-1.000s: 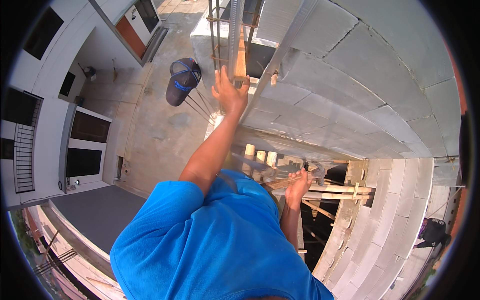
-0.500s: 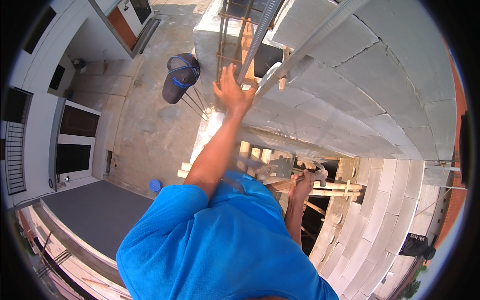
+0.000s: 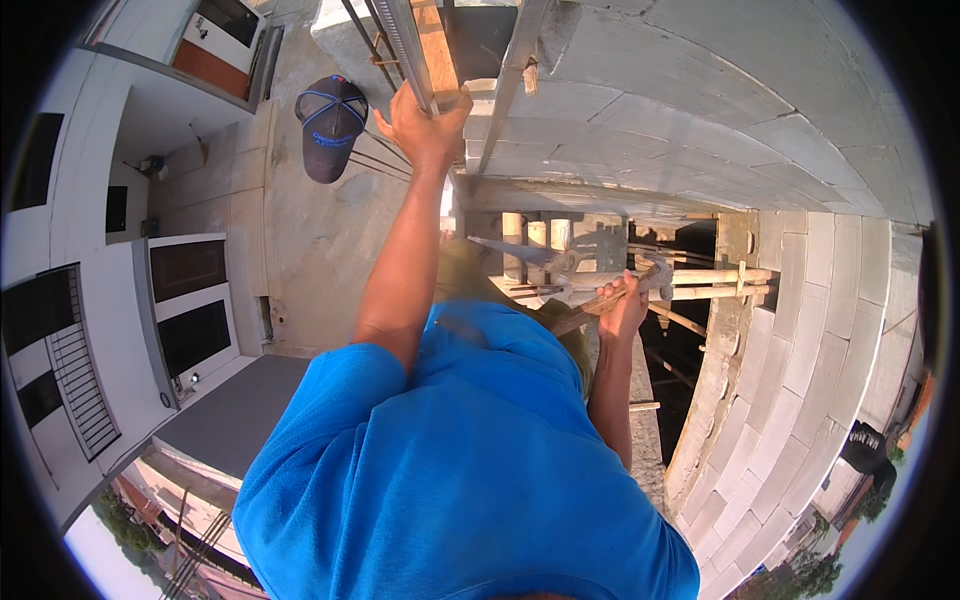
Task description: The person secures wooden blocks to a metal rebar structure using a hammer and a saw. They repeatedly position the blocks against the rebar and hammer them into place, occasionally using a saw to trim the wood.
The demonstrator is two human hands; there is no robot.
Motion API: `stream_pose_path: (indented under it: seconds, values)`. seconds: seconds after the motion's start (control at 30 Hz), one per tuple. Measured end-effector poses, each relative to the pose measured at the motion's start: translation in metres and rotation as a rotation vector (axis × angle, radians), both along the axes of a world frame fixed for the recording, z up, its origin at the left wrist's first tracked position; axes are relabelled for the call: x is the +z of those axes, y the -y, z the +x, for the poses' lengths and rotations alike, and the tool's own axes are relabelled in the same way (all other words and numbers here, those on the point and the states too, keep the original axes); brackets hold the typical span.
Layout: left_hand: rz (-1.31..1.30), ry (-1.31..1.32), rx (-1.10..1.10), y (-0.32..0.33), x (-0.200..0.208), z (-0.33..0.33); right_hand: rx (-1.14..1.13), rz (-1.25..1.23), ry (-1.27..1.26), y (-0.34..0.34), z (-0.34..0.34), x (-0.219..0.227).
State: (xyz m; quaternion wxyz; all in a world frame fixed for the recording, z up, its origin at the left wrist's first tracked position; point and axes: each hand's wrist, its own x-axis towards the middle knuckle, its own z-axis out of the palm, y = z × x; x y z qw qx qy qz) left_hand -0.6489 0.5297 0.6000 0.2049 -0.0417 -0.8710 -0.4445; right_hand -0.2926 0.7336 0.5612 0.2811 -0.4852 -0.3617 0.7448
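My left hand (image 3: 425, 125) reaches up to the lower end of a long ribbed metal strip (image 3: 401, 40), with fingers and thumb curled around it. Just beyond it is an orange-brown wooden board (image 3: 434, 50), set between thin rebar rods (image 3: 372, 45) and the block wall. Lower down on the right, my right hand (image 3: 621, 305) grips a hammer (image 3: 655, 278) by its wooden handle, close to the head. A grey blade-like piece (image 3: 515, 250) lies left of the hammer; its kind is unclear.
A dark cap with blue trim (image 3: 332, 135) is left of my left hand, near thin rods. Grey block walls (image 3: 650, 150) rise ahead, and paler blocks (image 3: 790, 330) stand at right. Bamboo poles (image 3: 710, 284) cross a dark gap below. A person in black (image 3: 866, 450) is far right.
My left hand, spread beside the metal strip before, now closes around its lower end. My right hand still holds the hammer. The whole view has shifted and turned.
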Motion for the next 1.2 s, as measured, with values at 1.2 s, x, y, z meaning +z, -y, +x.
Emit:
stream_pose_path:
  seconds: [1.2]
  values:
    - [0.138,-0.003,-0.174,0.051,-0.021,-0.053,0.812,-0.525,1.108,-0.141,0.57,-0.241]
